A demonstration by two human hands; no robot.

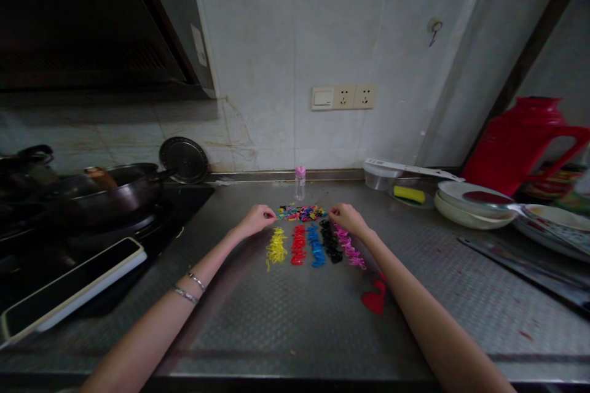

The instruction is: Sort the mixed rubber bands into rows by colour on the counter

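Note:
A mixed heap of small coloured rubber bands (pixel 302 214) lies on the metal counter between my two hands. My left hand (pixel 256 220) is at the heap's left end with thumb and fingertips pinched together; anything between them is too small to make out. At the right end my right hand (pixel 348 218) is also closed in a pinch, its contents hidden. Nearer to me the bands lie sorted by colour in rows: yellow bands (pixel 276 247), red bands (pixel 298 245), blue bands (pixel 316 247), black bands (pixel 330 242) and pink bands (pixel 350 247), the last beside my right wrist.
Behind the heap stands a clear bottle (pixel 300 184) with a pink cap. A red heart-shaped piece (pixel 374 299) lies by my right forearm. To the left are a phone-like device (pixel 76 282) and a pan (pixel 124 190); to the right, bowls (pixel 470 212) and a red jug (pixel 516 141).

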